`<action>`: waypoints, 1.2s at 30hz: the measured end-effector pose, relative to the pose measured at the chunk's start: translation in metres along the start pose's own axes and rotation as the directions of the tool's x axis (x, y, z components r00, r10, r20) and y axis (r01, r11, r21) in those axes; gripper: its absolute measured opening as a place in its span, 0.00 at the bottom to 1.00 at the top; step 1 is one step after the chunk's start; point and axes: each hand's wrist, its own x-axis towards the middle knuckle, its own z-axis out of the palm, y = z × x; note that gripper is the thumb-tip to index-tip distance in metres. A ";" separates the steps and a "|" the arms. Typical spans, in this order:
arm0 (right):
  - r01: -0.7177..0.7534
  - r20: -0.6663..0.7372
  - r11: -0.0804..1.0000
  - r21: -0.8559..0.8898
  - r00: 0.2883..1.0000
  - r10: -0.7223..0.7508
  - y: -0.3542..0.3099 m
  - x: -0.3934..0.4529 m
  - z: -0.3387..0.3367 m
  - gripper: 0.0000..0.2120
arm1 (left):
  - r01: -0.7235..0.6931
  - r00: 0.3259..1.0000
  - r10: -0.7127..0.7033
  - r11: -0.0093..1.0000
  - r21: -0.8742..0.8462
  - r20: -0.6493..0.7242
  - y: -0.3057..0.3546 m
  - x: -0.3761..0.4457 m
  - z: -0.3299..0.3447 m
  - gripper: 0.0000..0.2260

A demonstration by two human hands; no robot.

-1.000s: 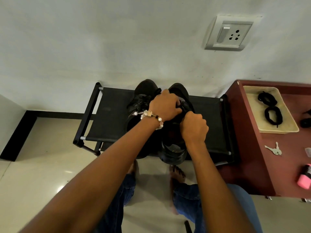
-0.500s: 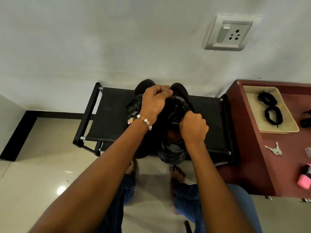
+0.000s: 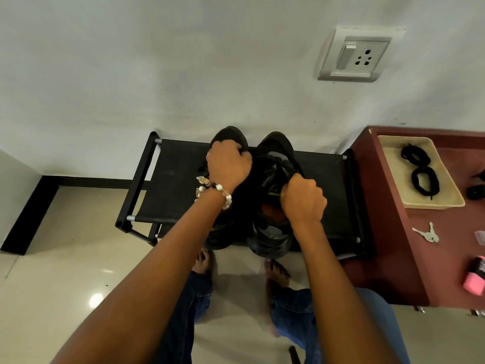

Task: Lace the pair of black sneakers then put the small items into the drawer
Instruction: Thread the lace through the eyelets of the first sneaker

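Observation:
Two black sneakers stand side by side on a black fabric shoe rack (image 3: pixel 175 179), toes to the wall. My left hand (image 3: pixel 228 166) is a fist over the left sneaker (image 3: pixel 231 132) and seems to pull a black lace from the right sneaker (image 3: pixel 275 148); the lace barely shows against the black shoes. My right hand (image 3: pixel 303 200) grips the right sneaker at its tongue and collar. To the right, a beige tray (image 3: pixel 391 164) holds coiled black laces (image 3: pixel 420 169). Keys (image 3: pixel 426 233) and a pink item (image 3: pixel 475 279) lie on the red-brown cabinet top (image 3: pixel 446 261).
A small black object (image 3: pixel 476 191) sits at the right edge beside the tray. A wall socket (image 3: pixel 357 56) is above the rack. My bare feet and jeans-clad legs are on the tiled floor just before the rack.
My left hand has moved from the right sneaker's lacing leftward and away, over the left sneaker's toe, closing into a fist. My right hand has stayed gripping the right sneaker.

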 end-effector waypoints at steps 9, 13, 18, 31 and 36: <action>0.371 -0.016 0.928 0.037 0.928 -0.371 0.000 0.020 -0.004 0.18 | -0.278 0.949 0.223 0.925 0.259 0.223 -0.006 -0.043 0.032 0.11; 0.366 -0.072 0.931 0.012 0.929 -0.364 -0.002 0.024 0.004 0.12 | -0.225 0.963 0.171 0.937 0.268 0.210 -0.009 -0.043 0.045 0.10; 0.309 -0.161 0.951 -0.017 0.938 -0.308 -0.014 0.027 0.010 0.06 | -0.138 0.986 0.105 0.952 0.274 0.129 -0.006 -0.040 0.054 0.12; -0.177 -0.093 0.741 0.647 0.947 0.308 -0.003 0.038 0.005 0.10 | -0.124 0.992 0.114 0.958 0.258 0.054 -0.009 -0.039 0.055 0.12; -0.279 0.089 0.507 0.816 0.926 0.366 0.000 0.041 -0.002 0.06 | -0.072 0.997 0.067 0.965 0.253 0.026 -0.007 -0.040 0.059 0.14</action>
